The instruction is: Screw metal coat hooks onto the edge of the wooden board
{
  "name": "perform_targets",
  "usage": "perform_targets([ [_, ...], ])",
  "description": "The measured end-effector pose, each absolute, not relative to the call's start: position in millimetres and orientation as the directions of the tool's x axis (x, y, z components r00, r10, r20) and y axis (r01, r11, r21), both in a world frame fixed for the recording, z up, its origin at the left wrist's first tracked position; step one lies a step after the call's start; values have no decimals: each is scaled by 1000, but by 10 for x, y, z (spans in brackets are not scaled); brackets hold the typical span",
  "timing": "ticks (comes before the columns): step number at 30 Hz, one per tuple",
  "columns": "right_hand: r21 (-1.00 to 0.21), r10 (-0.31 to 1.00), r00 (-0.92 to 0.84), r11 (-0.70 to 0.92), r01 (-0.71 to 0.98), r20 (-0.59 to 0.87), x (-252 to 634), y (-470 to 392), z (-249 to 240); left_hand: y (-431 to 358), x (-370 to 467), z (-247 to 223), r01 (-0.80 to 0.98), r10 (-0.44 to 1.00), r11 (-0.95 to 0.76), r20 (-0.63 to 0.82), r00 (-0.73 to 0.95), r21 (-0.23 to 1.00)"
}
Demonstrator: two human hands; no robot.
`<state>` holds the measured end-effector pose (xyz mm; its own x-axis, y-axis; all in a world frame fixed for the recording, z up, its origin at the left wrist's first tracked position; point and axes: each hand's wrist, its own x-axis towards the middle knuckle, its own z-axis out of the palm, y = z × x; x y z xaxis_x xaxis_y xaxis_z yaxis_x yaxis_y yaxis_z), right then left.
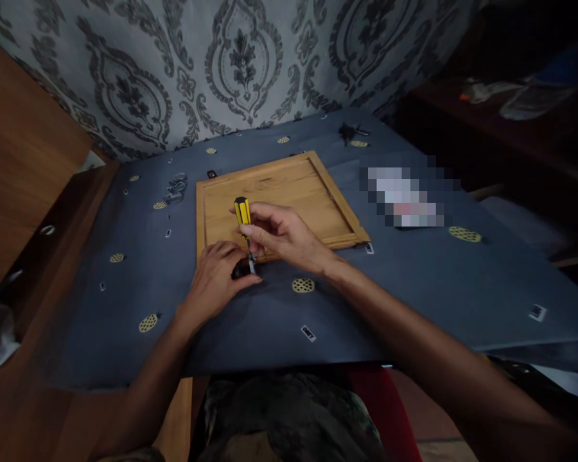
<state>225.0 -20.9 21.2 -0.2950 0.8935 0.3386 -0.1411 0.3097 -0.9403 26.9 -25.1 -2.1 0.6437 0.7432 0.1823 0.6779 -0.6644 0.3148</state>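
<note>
Head view: a table under a dark blue cloth (pixel 414 282) printed with small yellow motifs, patterned grey wallpaper (pixel 241 58) behind. A flat wooden panel (pixel 289 192) with a raised frame lies at centre, matte grain. The right hand (pixel 284 237) is closed around a screwdriver (pixel 243 215), yellow-and-black ribbed handle upright, steel shaft down at 6 o'clock. The left hand (pixel 216 276) pinches a small dark fitting (pixel 243 269) at the panel's near edge; its make is unclear. Advice: keep the shaft vertical, press firmly, and steady the fitting against slipping. Loose metal hardware (pixel 176 187) lies at 10 o'clock.
</note>
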Motion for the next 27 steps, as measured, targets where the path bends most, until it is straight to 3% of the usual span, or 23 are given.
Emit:
perform_targets([
  [6,-949,915,-252,289,-129,313,2252,-186,208,-245,264,-22,661,732,-677,203,651,323],
  [9,-942,915,-252,270,-200,316,2216,-170,227,-240,259,-32,657,729,-680,205,653,326],
  [16,-923,848,-364,354,-149,384,2235,-210,255,-250,256,-63,650,717,-697,258,648,303],
  [18,-910,857,-309,377,-169,413,2231,-247,272,-256,255,-52,652,715,-699,253,652,295],
  [23,-880,905,26,419,-223,424,2264,-318,332,-268,253,-14,645,706,-707,243,665,289],
  [27,-893,919,65,394,-218,390,2330,-325,272,-270,252,-12,639,708,-704,234,667,309],
])
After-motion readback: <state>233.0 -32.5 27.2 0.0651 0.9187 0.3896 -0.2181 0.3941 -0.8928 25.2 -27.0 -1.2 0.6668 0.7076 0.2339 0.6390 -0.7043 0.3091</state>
